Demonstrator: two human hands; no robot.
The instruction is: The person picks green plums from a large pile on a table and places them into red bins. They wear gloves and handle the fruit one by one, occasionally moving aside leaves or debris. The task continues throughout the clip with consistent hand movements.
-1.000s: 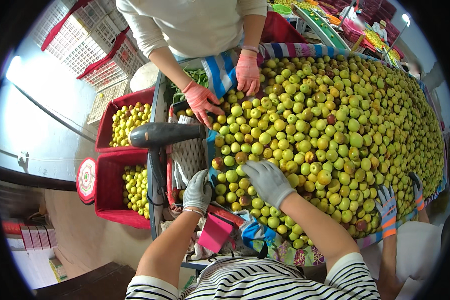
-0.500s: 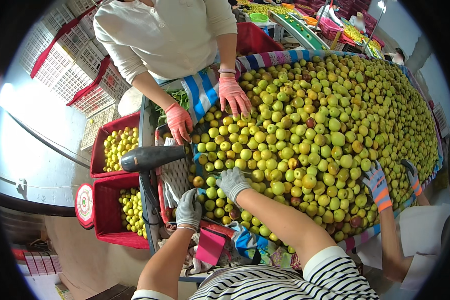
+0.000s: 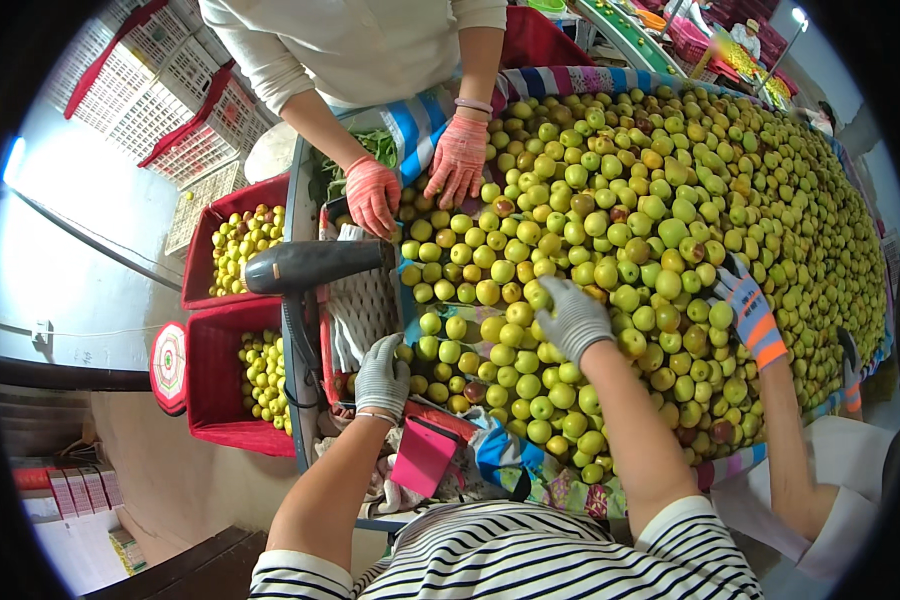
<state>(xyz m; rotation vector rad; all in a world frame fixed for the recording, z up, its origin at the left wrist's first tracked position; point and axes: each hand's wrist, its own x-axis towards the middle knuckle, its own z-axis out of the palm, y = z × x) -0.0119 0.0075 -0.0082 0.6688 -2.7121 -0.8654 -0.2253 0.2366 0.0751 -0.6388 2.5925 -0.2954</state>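
Note:
My left hand [image 3: 382,378], in a grey knitted glove, rests at the near left edge of the sorting table, fingers stretched out toward a small yellow-green fruit [image 3: 405,353] that looks like a jujube. Whether it grips that fruit is hard to see. In a matching glove, my right hand [image 3: 576,320] is over the heap of jujubes [image 3: 660,240], its fingers apart and their tips beside a yellow-green jujube [image 3: 538,298]. Loose jujubes lie on the blue patterned cloth between my hands. Just beyond my left hand is a netted white foam sleeve [image 3: 365,300].
A dark hair dryer [image 3: 315,266] lies across the table's left side. Red-lined crates [image 3: 232,440] holding jujubes stand left. Across from me, a person's pink-gloved hands [image 3: 372,196] work at the heap; another person's grey-orange glove [image 3: 750,310] is at right. A pink pouch [image 3: 425,455] lies nearby.
My right hand has moved right and slightly farther over the heap. My left hand has shifted a little away from me. The opposite person's hands have drawn closer together.

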